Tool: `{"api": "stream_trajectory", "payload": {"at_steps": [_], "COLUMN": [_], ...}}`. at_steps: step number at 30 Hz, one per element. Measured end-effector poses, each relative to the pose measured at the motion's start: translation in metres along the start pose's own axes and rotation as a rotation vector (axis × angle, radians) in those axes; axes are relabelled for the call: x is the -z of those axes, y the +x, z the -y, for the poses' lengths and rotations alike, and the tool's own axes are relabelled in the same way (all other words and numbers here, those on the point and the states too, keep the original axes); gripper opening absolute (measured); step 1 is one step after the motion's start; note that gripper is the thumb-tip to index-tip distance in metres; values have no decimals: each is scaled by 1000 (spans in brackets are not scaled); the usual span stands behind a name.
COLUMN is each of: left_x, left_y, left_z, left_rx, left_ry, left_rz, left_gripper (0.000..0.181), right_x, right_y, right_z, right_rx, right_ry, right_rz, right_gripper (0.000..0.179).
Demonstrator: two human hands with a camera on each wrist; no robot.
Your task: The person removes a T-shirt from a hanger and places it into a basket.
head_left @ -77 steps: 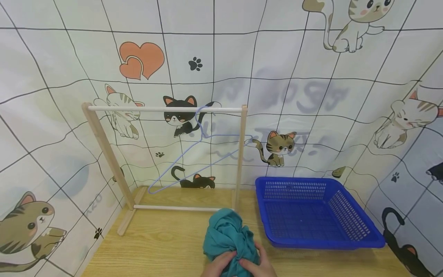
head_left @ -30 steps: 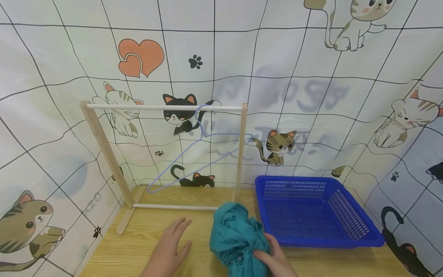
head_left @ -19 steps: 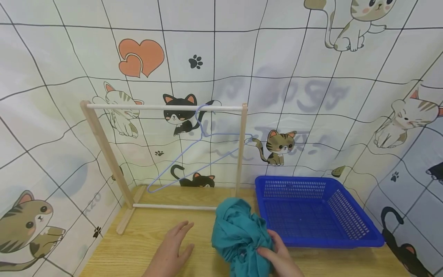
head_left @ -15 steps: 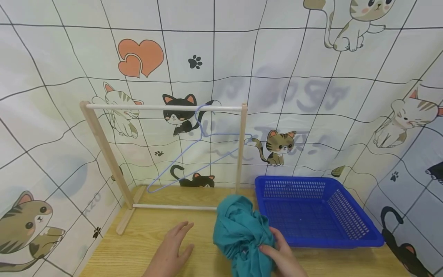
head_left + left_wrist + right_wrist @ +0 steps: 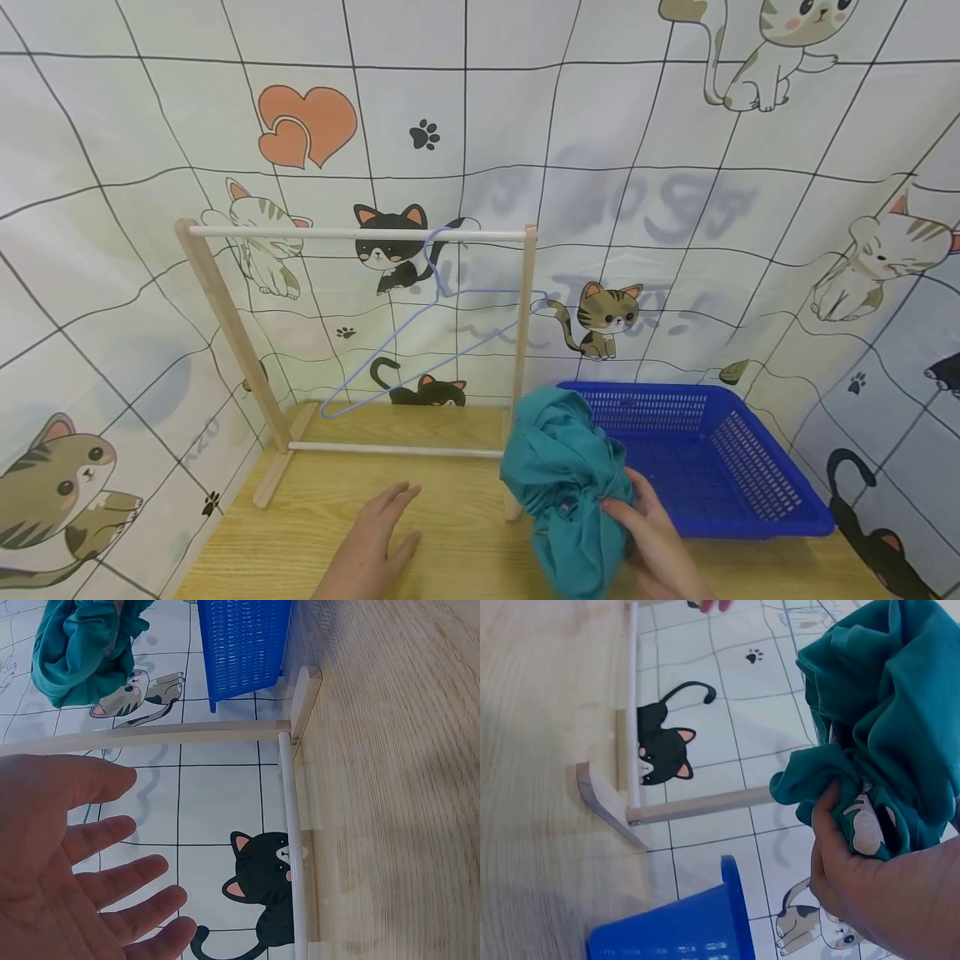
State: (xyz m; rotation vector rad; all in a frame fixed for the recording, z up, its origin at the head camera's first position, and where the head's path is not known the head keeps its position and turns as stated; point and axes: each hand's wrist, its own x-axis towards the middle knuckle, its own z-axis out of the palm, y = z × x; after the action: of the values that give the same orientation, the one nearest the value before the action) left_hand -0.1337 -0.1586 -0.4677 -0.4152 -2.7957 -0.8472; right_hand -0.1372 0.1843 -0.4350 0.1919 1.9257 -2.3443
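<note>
My right hand (image 5: pixel 656 533) grips a bundled teal cloth (image 5: pixel 558 467) from its right side, thumb pressed into the folds. The cloth is held up off the table and overlaps the basket's left side in the head view. In the right wrist view, a pale printed patch shows on the crumpled cloth (image 5: pixel 900 750) beside the thumb. To the left, my left hand (image 5: pixel 367 542) is over the table with fingers extended and nothing in it. Its palm and spread fingers appear in the left wrist view, with the cloth (image 5: pixel 79 656) well beyond them.
A wooden rack (image 5: pixel 232 325) stands at the back left, with a thin blue wire hanger (image 5: pixel 390 342) hooked on its top bar. The blue plastic basket (image 5: pixel 750 529) sits at the right on the wood-grain table (image 5: pixel 300 550). Behind hangs a cat-print sheet (image 5: pixel 495 125).
Both hands gripped the cloth at first; then my left hand let go and moved left. My right hand has carried the cloth up and right towards the basket.
</note>
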Motion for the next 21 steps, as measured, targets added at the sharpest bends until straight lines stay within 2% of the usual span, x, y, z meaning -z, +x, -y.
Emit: {"api": "stream_trajectory", "payload": {"at_steps": [6, 14, 21], "left_x": [0, -2, -1], "left_y": [-1, -1, -1], "left_z": [1, 2, 3], "left_rx": [-8, -12, -24], "left_ry": [-6, -2, -17], "left_rz": [4, 6, 20], "left_gripper": [50, 49, 48], "right_x": [11, 22, 27], "right_y": [3, 6, 9], "right_z": [-1, -2, -4], "right_rx": [16, -61, -73], "right_ry": [38, 139, 239], "right_rz": [-35, -79, -125], "right_gripper": [43, 38, 36]}}
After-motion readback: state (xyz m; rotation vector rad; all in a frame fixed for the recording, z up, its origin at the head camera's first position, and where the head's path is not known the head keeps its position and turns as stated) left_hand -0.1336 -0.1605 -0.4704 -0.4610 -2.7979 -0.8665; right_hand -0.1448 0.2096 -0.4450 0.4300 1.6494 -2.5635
